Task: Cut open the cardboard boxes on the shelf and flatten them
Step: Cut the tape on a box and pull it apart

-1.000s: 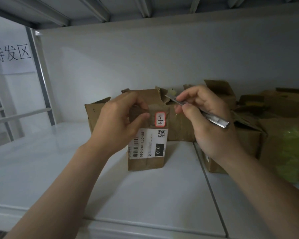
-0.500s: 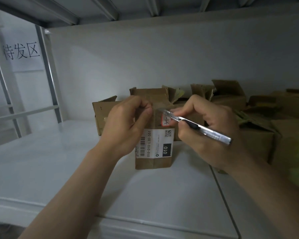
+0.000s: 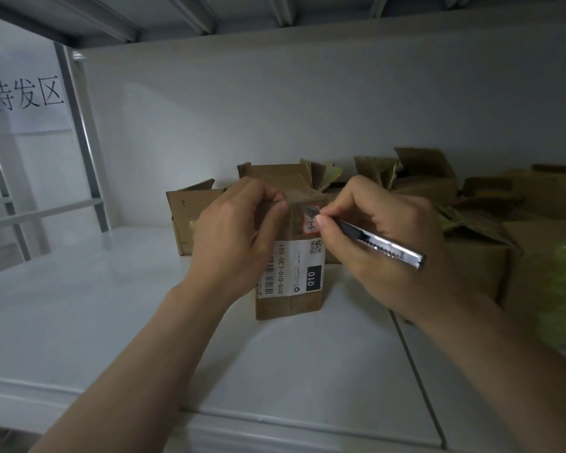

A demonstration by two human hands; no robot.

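upright labelled box (image 3: 291, 276) pinched at its top by left hand (image 3: 239, 237); right hand (image 3: 383, 243) grips utility knife (image 3: 373, 238), blade tip at the box's upper face.

Dim, shadowy picture; edges bowed, corners dark.

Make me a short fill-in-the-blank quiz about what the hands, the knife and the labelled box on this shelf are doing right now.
1. The utility knife is held in the ____ hand.
2. The left hand grips the small box near its ____.
3. The large white digits on the black patch of the box's label read ____.
4. The blade tip touches a sticker outlined in ____.

Missing words: right; top; 010; red
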